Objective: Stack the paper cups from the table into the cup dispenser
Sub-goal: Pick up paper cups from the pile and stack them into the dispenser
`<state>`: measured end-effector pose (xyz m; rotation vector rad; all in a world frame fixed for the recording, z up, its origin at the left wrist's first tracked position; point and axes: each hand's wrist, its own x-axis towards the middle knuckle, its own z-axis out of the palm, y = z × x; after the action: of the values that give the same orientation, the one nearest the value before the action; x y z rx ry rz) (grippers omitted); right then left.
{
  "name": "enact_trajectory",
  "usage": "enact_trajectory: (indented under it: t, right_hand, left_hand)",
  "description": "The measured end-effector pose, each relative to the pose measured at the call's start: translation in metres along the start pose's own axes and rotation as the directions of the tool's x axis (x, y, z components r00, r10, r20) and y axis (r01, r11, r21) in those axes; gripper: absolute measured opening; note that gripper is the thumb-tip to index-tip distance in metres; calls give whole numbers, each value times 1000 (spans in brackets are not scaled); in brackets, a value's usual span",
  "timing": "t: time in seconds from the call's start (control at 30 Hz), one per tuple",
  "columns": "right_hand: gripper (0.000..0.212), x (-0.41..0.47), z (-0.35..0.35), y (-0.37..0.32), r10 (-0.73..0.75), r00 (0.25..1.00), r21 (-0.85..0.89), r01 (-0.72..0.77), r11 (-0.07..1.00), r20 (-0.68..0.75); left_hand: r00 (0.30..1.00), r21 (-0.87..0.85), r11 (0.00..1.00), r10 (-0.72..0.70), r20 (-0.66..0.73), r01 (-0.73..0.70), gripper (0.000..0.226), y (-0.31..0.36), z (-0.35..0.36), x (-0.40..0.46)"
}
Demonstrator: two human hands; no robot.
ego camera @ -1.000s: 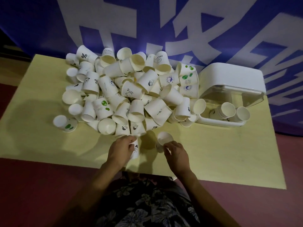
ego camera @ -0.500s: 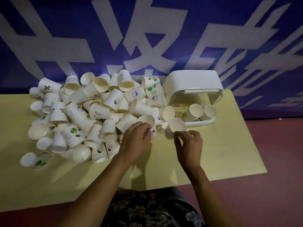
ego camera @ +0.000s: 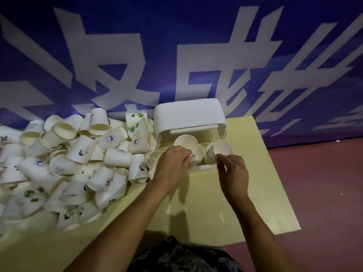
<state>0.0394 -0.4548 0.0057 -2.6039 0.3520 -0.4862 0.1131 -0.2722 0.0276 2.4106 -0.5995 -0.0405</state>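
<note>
Blue banner (ego camera: 176,46), large white characters; cup (ego camera: 5,137) marked "%".

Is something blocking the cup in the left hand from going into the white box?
Nothing visible blocks it. The left hand holds the cup right at the dispenser opening, over another cup lying there.

Worktop (ego camera: 245,193): pale yellow, matte, near right corner in frame. Backdrop (ego camera: 176,46) behind it: blue banner with big white characters, spans the full width and runs right up to the worktop's far edge. Floor (ego camera: 324,193): reddish-brown, visible right of the worktop and along the bottom, a few small pale specks on it. Dark floral-print garment (ego camera: 182,256) at bottom centre, just under the worktop's near edge. Lighting dim.
</note>
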Motion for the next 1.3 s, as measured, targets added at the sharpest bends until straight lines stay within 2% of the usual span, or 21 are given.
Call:
enact_trajectory:
  t: [0.2,0.3,0.4,0.7,0.8,0.87,0.97,1.07,1.17,1.23,1.3]
  right_hand:
    - [10,36,9,44,-83,985,3,84,996,148]
    - [16,42,21,60,-140,955,-23,152,988,261]
    - [14,44,34,73,-137,921,-54,168,984,365]
    - [14,54,55,85,-232,865,-40,279,960,445]
    - [9,53,59,85,-232,868,-31,272,962,439]
    - [17,53,55,81,-193,894,-20,219,975,404]
    - [17,51,47,61,-250,906,122,221,968,341]
    - [13,44,49,31,-303,884,271,213,939,357]
    - [18,31,67,4,-396,784,310,271,911,478]
    - [21,23,79,-13,-441,717,332,300,894,540]
    - [24,18,91,-29,-464,680,335,324,885,568]
  left_hand:
    - [992,46,993,-109,56,106,17,10,41,26]
    - [982,85,986,-155,106,147,20,11,57,30]
    - [969,130,974,-206,138,188,22,13,70,34]
    - [902,234,929,-344,260,286,27,4,97,38]
    - [922,199,933,-336,191,299,28,2,96,36]
    - [947,171,940,-312,79,296,26,2,88,28]
    - [938,145,927,-338,-74,346,20,-5,71,11]
    - [866,55,875,-466,-181,482,9,-19,54,-14]
    - [726,-106,769,-633,-268,631,12,-36,35,-43]
    - [664,-96,722,-674,-325,685,13,-48,20,-59]
    - [569,-127,652,-727,-385,747,8,-65,3,-69]
